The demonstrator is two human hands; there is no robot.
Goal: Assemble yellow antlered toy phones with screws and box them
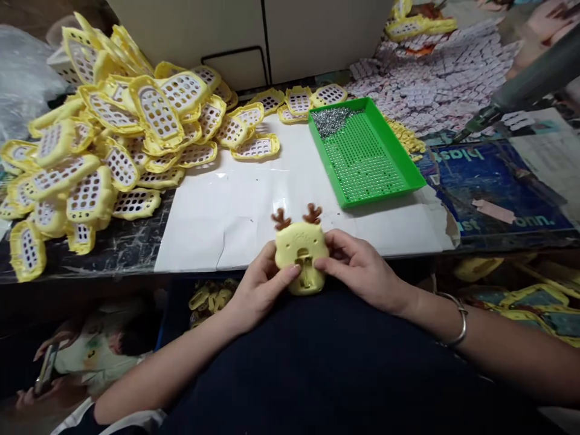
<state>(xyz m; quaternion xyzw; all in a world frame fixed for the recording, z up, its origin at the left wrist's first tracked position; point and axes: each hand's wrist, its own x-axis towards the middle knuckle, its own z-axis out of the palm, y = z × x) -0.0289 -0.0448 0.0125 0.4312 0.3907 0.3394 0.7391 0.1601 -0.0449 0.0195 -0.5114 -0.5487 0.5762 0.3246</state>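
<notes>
Yellow plastic is what both hands hold: a small toy shell (301, 254) with two brown antlers (296, 216) on top, kept just over the near edge of the table, above the person's dark lap. The left hand (258, 290) grips the shell from 8 o'clock, thumb pressed on its front beside a slot. The right hand (360, 269) grips it from 3 o'clock, fingers curled on the side and thumb on the front. A metal bangle (455, 320) sits on the right wrist.

Just behind the shell, at 12 o'clock, lies a white sheet (235, 205) on the dark table (122, 248). Farther on the sheet, at 1 o'clock, stands a green tray (408, 163) with a dotted floor; a heap of small grey screws (333, 119) fills its far corner. At 10 o'clock, well apart from the hands, a big pile of yellow grid parts (113, 133) spreads over the table, some of them reaching the far edge of the sheet. At 2 o'clock a grey power tool (525, 87) points down toward the table, and behind the tray lies a heap of pale small pieces (435, 78). A few more yellow parts (421, 24) rest at the far right corner.
</notes>
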